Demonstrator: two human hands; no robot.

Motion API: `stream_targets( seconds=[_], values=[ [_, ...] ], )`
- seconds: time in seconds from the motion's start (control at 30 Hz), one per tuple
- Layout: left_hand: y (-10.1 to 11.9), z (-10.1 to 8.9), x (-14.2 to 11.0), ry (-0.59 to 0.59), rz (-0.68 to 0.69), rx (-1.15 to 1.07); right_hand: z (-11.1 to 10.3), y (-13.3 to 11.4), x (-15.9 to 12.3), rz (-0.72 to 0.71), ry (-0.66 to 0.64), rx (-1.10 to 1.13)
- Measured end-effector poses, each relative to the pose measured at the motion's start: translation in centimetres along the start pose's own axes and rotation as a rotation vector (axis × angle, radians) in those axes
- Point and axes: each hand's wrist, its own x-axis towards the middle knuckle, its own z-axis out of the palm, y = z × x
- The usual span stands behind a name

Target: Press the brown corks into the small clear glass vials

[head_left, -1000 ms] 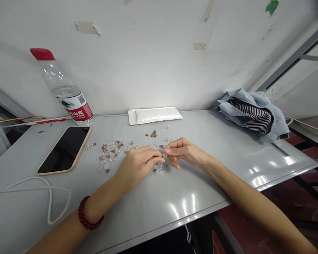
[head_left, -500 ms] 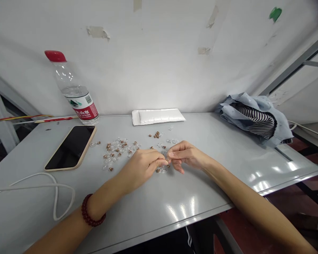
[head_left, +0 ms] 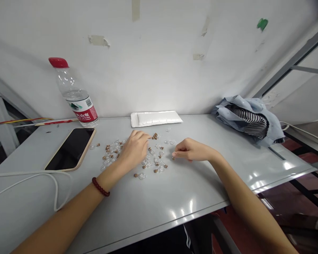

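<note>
Several tiny clear glass vials with brown cork stoppers [head_left: 152,164] lie scattered on the grey table [head_left: 175,197]. A small heap of loose corks [head_left: 155,135] sits farther back. My left hand [head_left: 134,148], a dark red bead bracelet on its wrist, stretches over the vials with its fingers reaching toward that heap; what its fingertips touch is hidden. My right hand [head_left: 189,150] rests on the table to the right of the vials, fingers curled in a pinch near one small cork [head_left: 173,158].
A phone [head_left: 70,148] lies face up at the left, with a white cable [head_left: 29,178] in front of it. A red-capped water bottle [head_left: 74,95] and a white padded pack [head_left: 155,118] stand by the wall. Bundled clothing [head_left: 250,118] lies at the right.
My hands have parted: the left has reached forward toward the loose corks, the right has dropped to the table. The vial they held together is no longer between them.
</note>
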Motion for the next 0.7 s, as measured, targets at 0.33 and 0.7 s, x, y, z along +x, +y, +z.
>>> stream_targets(
  seconds=[0.33, 0.7],
  values=[
    [-1.8, 0.8, 0.3, -0.082, -0.013, -0.010, -0.8, 1.9, 0.7, -0.030, 0.576, -0.125],
    [-2.8, 1.5, 1.9, 0.029, -0.168, -0.048, 0.6, 2.5, 2.2, -0.095, 0.506, -0.110]
  ],
)
